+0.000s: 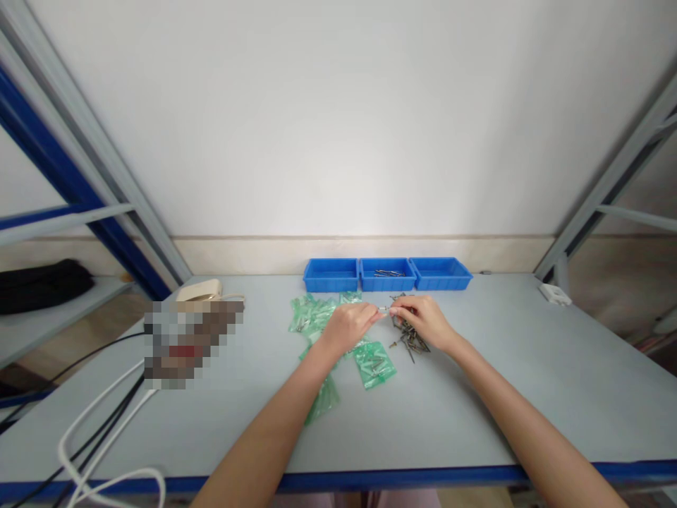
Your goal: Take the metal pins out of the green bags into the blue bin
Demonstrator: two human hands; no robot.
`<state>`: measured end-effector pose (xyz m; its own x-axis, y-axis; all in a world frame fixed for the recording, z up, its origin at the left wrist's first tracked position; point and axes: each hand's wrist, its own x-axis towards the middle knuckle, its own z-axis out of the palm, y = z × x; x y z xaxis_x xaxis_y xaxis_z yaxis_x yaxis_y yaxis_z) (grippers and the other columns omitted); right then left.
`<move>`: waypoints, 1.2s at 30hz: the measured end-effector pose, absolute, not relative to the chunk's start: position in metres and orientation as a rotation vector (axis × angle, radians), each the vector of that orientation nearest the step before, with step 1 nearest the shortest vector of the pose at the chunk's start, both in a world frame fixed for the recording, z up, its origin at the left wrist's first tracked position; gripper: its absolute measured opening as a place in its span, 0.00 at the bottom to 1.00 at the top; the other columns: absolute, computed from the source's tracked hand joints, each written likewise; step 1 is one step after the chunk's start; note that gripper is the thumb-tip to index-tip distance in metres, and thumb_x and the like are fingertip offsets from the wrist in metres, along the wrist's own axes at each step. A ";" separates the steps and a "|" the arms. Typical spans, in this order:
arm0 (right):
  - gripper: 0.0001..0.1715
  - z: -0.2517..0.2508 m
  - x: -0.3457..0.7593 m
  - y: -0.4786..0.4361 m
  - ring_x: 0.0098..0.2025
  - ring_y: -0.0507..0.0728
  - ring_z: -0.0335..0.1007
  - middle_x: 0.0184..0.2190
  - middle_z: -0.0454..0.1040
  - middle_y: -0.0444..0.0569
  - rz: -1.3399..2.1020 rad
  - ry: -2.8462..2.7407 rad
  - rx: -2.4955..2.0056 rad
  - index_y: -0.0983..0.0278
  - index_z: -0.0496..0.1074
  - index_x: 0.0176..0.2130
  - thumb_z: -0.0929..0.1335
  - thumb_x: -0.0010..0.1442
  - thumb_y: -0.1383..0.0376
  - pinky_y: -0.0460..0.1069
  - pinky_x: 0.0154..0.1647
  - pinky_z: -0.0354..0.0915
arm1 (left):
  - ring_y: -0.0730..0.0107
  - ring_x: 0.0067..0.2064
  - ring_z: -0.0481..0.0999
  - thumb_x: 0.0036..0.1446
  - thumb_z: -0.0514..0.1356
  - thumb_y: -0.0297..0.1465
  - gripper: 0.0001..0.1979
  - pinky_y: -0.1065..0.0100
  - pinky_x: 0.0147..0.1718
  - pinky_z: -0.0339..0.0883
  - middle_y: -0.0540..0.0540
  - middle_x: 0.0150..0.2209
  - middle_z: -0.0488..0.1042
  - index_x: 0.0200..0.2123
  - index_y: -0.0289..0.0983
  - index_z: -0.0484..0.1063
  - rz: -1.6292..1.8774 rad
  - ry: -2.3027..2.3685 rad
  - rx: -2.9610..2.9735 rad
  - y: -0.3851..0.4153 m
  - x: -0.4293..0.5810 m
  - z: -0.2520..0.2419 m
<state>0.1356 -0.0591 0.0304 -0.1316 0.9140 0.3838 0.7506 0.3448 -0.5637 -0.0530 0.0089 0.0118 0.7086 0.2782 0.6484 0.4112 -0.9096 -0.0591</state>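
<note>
Green bags (pixel 316 314): small see-through pouches scattered left of centre on the grey table (pixel 502 381), some with dark fasteners inside; one just in front of the hands, another partly under the left forearm.
Left hand (pixel 349 326): low over the pouches, thumb and forefinger pressed together on one end of a small pale piece (pixel 384 309); other fingers curled in.
Right hand (pixel 423 319): opposite, fingertips pinching the other end of the same piece; heel of the hand over the loose screws (pixel 411 340).
Small pale piece: held between both hands just above the tabletop, near the middle bin; too small to tell what it is.
Grip, as a judgement: best kept at the very fingertips, both ends level, wrists close to the surface for steadiness; light pressure only, since so small a part probably slips or bends easily.
Loose screws: dark heap touching the right hand, a few strays at its edge; likely to roll or scatter if brushed by the wrist.
Blue bins (pixel 331 275): three in a row at the back edge, beyond the hands; a few screws in the middle one, nothing visible in the outer two.
Cables (pixel 95 423): white and black loops at the near left corner, well apart from the hands.
Beige device (pixel 199 289): back left, beside a pixelated patch.
White block (pixel 554 293): far right, by the frame post.
Obstructions: pouches crowding the left forearm; screw heap under the right.
</note>
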 end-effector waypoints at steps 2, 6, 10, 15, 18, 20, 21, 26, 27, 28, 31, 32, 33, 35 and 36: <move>0.22 0.037 0.139 -0.045 0.24 0.51 0.65 0.21 0.71 0.43 0.252 -1.849 -1.554 0.64 0.71 0.26 0.60 0.63 0.55 0.44 0.28 0.55 | 0.73 0.25 0.69 0.65 0.40 0.38 0.24 0.72 0.25 0.57 0.49 0.21 0.68 0.24 0.35 0.66 -1.005 -0.566 -2.713 0.009 -0.052 0.012; 0.25 0.062 0.151 -0.001 0.26 0.53 0.67 0.22 0.72 0.45 0.140 -1.809 -1.791 0.63 0.74 0.28 0.56 0.65 0.55 0.45 0.29 0.55 | 0.74 0.24 0.69 0.65 0.39 0.38 0.26 0.71 0.25 0.56 0.48 0.21 0.69 0.22 0.35 0.65 -1.005 -0.560 -2.722 0.011 -0.050 0.010; 0.20 0.070 0.162 0.020 0.40 0.61 0.66 0.36 0.72 0.58 -0.385 -1.814 -1.970 0.67 0.74 0.39 0.60 0.63 0.57 0.50 0.37 0.58 | 0.73 0.25 0.70 0.65 0.38 0.38 0.25 0.71 0.25 0.56 0.48 0.21 0.69 0.22 0.35 0.65 -0.986 -0.609 -2.736 0.012 -0.051 0.009; 0.11 0.039 0.166 -0.018 0.46 0.58 0.62 0.43 0.68 0.51 -0.114 -2.251 -1.581 0.61 0.73 0.43 0.65 0.60 0.64 0.51 0.48 0.58 | 0.72 0.27 0.71 0.65 0.39 0.38 0.25 0.71 0.26 0.56 0.48 0.23 0.71 0.24 0.35 0.66 -0.975 -0.635 -2.763 0.012 -0.053 0.010; 0.12 0.018 0.167 -0.040 0.48 0.57 0.62 0.45 0.68 0.48 0.125 -2.390 -1.458 0.58 0.74 0.42 0.68 0.56 0.67 0.52 0.49 0.58 | 0.71 0.27 0.71 0.65 0.39 0.39 0.25 0.71 0.26 0.56 0.48 0.23 0.70 0.24 0.35 0.66 -0.924 -0.635 -2.791 0.012 -0.052 0.008; 0.12 0.010 0.167 -0.042 0.47 0.57 0.63 0.43 0.69 0.48 0.191 -2.383 -1.458 0.58 0.75 0.40 0.69 0.55 0.68 0.51 0.48 0.58 | 0.72 0.26 0.70 0.65 0.40 0.39 0.24 0.71 0.25 0.55 0.48 0.23 0.70 0.24 0.35 0.66 -0.888 -0.642 -2.807 0.012 -0.051 0.007; 0.11 0.007 0.167 -0.041 0.46 0.57 0.63 0.42 0.70 0.48 0.204 -2.368 -1.461 0.58 0.76 0.39 0.69 0.54 0.69 0.51 0.47 0.58 | 0.72 0.26 0.70 0.65 0.40 0.39 0.24 0.71 0.25 0.55 0.49 0.23 0.70 0.24 0.35 0.66 -0.875 -0.649 -2.813 0.012 -0.052 0.007; 0.01 0.001 0.160 -0.032 0.41 0.57 0.65 0.33 0.72 0.47 0.077 -2.277 -1.526 0.63 0.74 0.30 0.70 0.54 0.67 0.50 0.41 0.58 | 0.72 0.26 0.70 0.65 0.40 0.38 0.24 0.71 0.26 0.56 0.49 0.22 0.69 0.23 0.35 0.66 -0.854 -0.708 -2.800 0.011 -0.053 0.010; 0.02 0.000 0.159 -0.032 0.40 0.58 0.65 0.32 0.72 0.47 0.043 -2.271 -1.539 0.63 0.73 0.30 0.70 0.54 0.67 0.50 0.41 0.58 | 0.72 0.26 0.70 0.65 0.40 0.38 0.24 0.71 0.26 0.56 0.49 0.22 0.69 0.23 0.35 0.66 -0.855 -0.715 -2.793 0.011 -0.054 0.010; 0.02 0.001 0.157 -0.033 0.40 0.58 0.66 0.32 0.73 0.47 0.013 -2.258 -1.553 0.63 0.73 0.30 0.69 0.55 0.67 0.50 0.40 0.57 | 0.72 0.26 0.70 0.65 0.40 0.38 0.24 0.71 0.26 0.56 0.49 0.22 0.70 0.23 0.35 0.65 -0.854 -0.717 -2.790 0.011 -0.054 0.010; 0.03 0.005 0.150 -0.039 0.39 0.57 0.67 0.33 0.73 0.47 -0.020 -2.151 -1.569 0.63 0.71 0.32 0.67 0.57 0.66 0.50 0.41 0.56 | 0.72 0.27 0.71 0.64 0.41 0.38 0.22 0.71 0.26 0.58 0.49 0.23 0.70 0.26 0.35 0.66 -0.838 -0.714 -2.807 0.011 -0.053 0.010; 0.03 0.007 0.147 -0.041 0.38 0.56 0.67 0.33 0.74 0.46 0.000 -2.101 -1.554 0.63 0.71 0.33 0.66 0.59 0.66 0.50 0.41 0.56 | 0.72 0.27 0.72 0.64 0.42 0.39 0.20 0.71 0.26 0.58 0.49 0.24 0.71 0.29 0.35 0.67 -0.836 -0.718 -2.814 0.011 -0.052 0.010; 0.04 0.010 0.145 -0.043 0.37 0.55 0.68 0.33 0.74 0.46 0.035 -2.053 -1.523 0.63 0.70 0.35 0.65 0.60 0.65 0.50 0.41 0.56 | 0.71 0.28 0.72 0.64 0.44 0.39 0.18 0.72 0.26 0.59 0.49 0.26 0.72 0.33 0.35 0.67 -0.837 -0.720 -2.817 0.011 -0.051 0.009; 0.07 0.016 0.140 -0.045 0.36 0.54 0.68 0.32 0.74 0.45 0.143 -1.974 -1.429 0.63 0.70 0.36 0.63 0.61 0.64 0.49 0.41 0.57 | 0.71 0.31 0.73 0.63 0.46 0.39 0.15 0.72 0.28 0.61 0.48 0.31 0.73 0.41 0.36 0.65 -0.837 -0.711 -2.813 0.012 -0.050 0.007; 0.08 0.018 0.138 -0.046 0.36 0.54 0.68 0.32 0.74 0.45 0.211 -1.941 -1.380 0.63 0.70 0.36 0.63 0.61 0.63 0.48 0.40 0.58 | 0.71 0.32 0.73 0.63 0.46 0.38 0.15 0.72 0.28 0.62 0.48 0.34 0.73 0.45 0.36 0.63 -0.830 -0.696 -2.811 0.013 -0.050 0.007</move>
<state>0.1375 -0.0460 0.0178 -0.1544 0.8715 0.4654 0.7509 0.4097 -0.5181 -0.0495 0.0127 0.0065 0.7426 0.3937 0.5418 0.4645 -0.8856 0.0068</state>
